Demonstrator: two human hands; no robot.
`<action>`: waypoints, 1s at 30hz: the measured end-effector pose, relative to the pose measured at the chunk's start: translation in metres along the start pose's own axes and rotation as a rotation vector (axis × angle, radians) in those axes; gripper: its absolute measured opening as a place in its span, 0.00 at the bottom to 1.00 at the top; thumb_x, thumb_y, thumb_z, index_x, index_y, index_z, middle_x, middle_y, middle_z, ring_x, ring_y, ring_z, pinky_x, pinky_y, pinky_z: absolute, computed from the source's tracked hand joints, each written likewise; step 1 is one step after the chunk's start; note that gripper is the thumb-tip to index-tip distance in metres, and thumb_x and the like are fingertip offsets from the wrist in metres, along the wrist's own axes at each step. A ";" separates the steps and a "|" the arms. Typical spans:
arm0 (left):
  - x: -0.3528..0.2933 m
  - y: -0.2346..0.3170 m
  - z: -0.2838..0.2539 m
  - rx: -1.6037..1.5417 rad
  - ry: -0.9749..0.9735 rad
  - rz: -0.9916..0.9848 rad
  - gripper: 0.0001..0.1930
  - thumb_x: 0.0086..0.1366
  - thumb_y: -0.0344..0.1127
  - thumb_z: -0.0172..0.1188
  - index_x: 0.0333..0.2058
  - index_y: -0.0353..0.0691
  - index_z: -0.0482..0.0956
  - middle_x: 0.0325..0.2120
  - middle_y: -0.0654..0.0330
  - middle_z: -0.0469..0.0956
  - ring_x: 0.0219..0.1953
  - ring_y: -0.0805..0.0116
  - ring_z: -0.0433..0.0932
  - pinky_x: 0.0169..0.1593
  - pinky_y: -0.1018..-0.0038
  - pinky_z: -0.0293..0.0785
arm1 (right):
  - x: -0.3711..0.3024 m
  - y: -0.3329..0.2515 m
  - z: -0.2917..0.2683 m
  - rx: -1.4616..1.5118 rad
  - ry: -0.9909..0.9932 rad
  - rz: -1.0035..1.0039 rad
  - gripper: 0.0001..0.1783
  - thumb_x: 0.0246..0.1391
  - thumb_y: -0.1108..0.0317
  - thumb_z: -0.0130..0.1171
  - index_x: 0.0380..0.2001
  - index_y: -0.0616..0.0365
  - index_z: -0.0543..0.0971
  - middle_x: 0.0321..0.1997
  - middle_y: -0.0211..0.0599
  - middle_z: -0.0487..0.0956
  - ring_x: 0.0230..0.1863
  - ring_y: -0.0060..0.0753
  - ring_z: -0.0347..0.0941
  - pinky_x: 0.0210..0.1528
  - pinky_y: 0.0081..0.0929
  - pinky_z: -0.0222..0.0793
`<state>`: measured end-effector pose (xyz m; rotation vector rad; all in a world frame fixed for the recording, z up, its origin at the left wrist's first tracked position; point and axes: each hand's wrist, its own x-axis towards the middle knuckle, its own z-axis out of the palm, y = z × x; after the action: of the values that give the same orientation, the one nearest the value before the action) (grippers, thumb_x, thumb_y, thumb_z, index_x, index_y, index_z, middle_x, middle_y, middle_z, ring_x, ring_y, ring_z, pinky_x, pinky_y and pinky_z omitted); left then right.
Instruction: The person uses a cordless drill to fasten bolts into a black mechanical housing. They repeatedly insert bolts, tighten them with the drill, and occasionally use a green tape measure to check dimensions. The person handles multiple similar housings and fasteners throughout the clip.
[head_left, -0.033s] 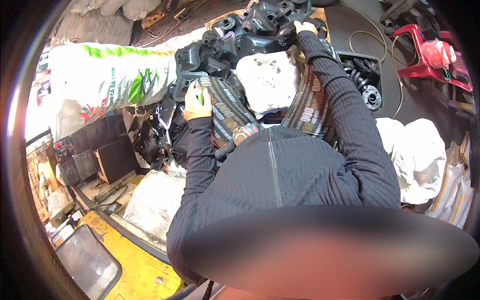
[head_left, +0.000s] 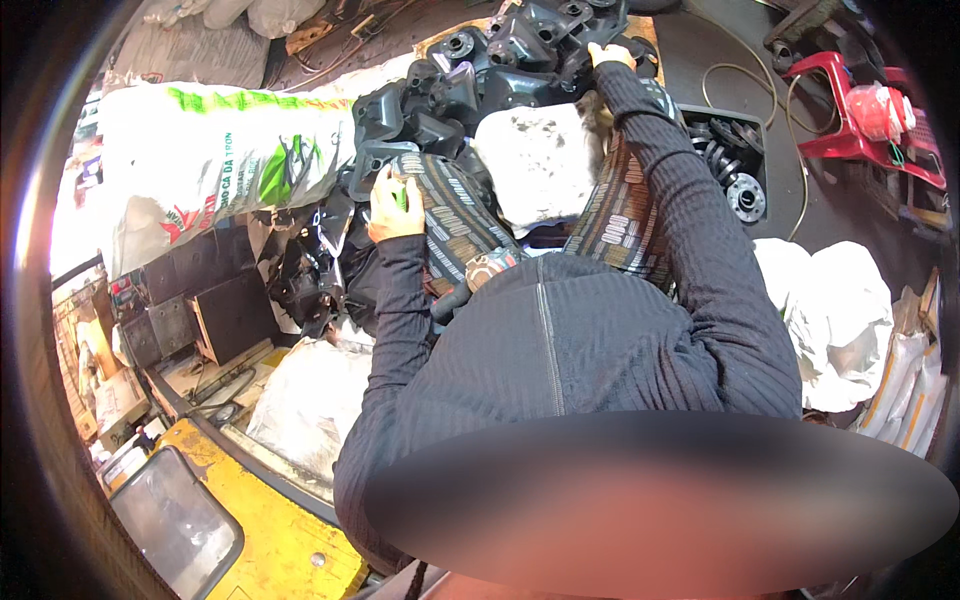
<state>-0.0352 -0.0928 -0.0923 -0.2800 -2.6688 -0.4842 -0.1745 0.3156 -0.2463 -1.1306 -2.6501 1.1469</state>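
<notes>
My left hand (head_left: 392,208) is closed around a small green object (head_left: 400,197), whose kind I cannot make out. It is beside the patterned dark trousers over my left leg, near the closest black hollow parts. My right arm stretches forward, and my right hand (head_left: 611,55) is curled at a black part (head_left: 577,68) on the far right of the heap; its fingertips are partly hidden. Many glossy black moulded parts (head_left: 515,88), some with round openings, lie piled before me. Between my knees sits a white, dark-smudged bundle (head_left: 538,165).
A large white printed sack (head_left: 150,190) lies at left, above black scraps (head_left: 300,275). On the right are a dark crate (head_left: 763,160) of black ringed parts, a red plastic stool (head_left: 830,85), a hose (head_left: 790,200) and white bags (head_left: 825,310). Yellow machinery (head_left: 270,530) stands lower left.
</notes>
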 end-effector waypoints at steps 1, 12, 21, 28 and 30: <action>0.003 -0.002 0.001 0.012 0.001 -0.008 0.21 0.56 0.41 0.59 0.48 0.44 0.70 0.36 0.54 0.76 0.35 0.55 0.77 0.36 0.65 0.74 | 0.001 -0.004 0.006 -0.011 -0.035 -0.015 0.34 0.43 0.39 0.53 0.41 0.60 0.78 0.47 0.50 0.75 0.50 0.50 0.71 0.53 0.38 0.65; 0.071 0.002 0.024 -1.390 -0.666 -0.982 0.26 0.61 0.49 0.52 0.55 0.46 0.64 0.17 0.63 0.68 0.12 0.67 0.66 0.20 0.58 0.73 | -0.116 -0.029 -0.004 0.102 -0.492 -0.330 0.24 0.53 0.41 0.45 0.42 0.43 0.80 0.41 0.31 0.80 0.42 0.28 0.76 0.47 0.29 0.68; 0.061 0.116 0.097 -1.305 -0.815 -0.552 0.32 0.60 0.62 0.47 0.52 0.41 0.65 0.15 0.67 0.62 0.14 0.75 0.63 0.20 0.75 0.65 | -0.234 0.004 -0.030 0.661 -1.181 -0.336 0.20 0.47 0.46 0.61 0.29 0.52 0.78 0.22 0.19 0.70 0.20 0.16 0.58 0.20 0.14 0.53; 0.035 0.138 0.093 -0.650 -0.803 0.210 0.19 0.57 0.44 0.60 0.40 0.33 0.75 0.34 0.57 0.77 0.35 0.68 0.74 0.40 0.73 0.69 | -0.221 0.016 -0.015 0.686 -0.755 -0.330 0.23 0.44 0.46 0.63 0.37 0.50 0.78 0.19 0.24 0.70 0.17 0.22 0.63 0.17 0.22 0.62; 0.043 0.164 0.074 -0.603 -0.676 0.309 0.16 0.57 0.40 0.61 0.40 0.35 0.76 0.33 0.58 0.77 0.34 0.69 0.74 0.40 0.73 0.69 | -0.226 0.020 -0.019 0.934 -0.864 -0.202 0.21 0.42 0.49 0.65 0.37 0.49 0.79 0.19 0.22 0.69 0.17 0.18 0.61 0.15 0.21 0.58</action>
<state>-0.0565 0.0904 -0.0892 -1.1949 -2.9281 -1.2670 0.0095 0.1928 -0.1925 -0.1840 -1.9443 2.7971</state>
